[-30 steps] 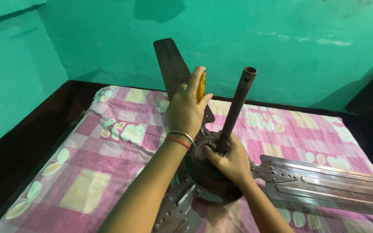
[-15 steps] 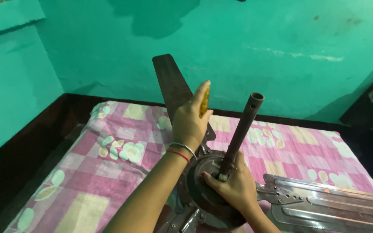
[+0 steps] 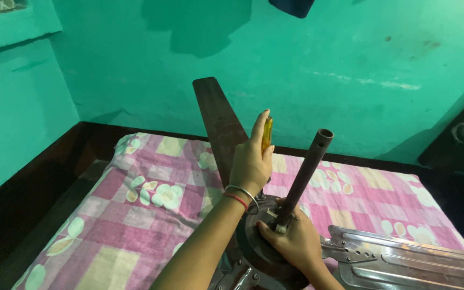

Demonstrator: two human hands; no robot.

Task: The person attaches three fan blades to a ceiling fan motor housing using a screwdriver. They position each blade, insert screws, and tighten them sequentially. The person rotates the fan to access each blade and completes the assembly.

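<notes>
I am closing my left hand (image 3: 251, 161) around the yellow screwdriver (image 3: 267, 134), working just above the fan motor (image 3: 261, 247) on the bed. My right hand (image 3: 294, 241) is pressing on that motor beside its downrod (image 3: 304, 174). All 3 visible blades remain attached, so disassembly looks barely begun.

Our left hand (image 3: 252, 161) sits at the centre of the frame, raised upright with its back toward us, fingers together and curled around something slim, the index finger stretched upward along it. Bangles, one silver and one red, circle that wrist, and the bare forearm runs down and to the left, leaving the frame at the bottom edge near the middle. Our right hand (image 3: 292, 241) lies lower, at bottom centre-right, palm down and fingers spread flat, pressing on what lies under it, thumb pointing left; its wrist exits at the bottom edge.
</notes>
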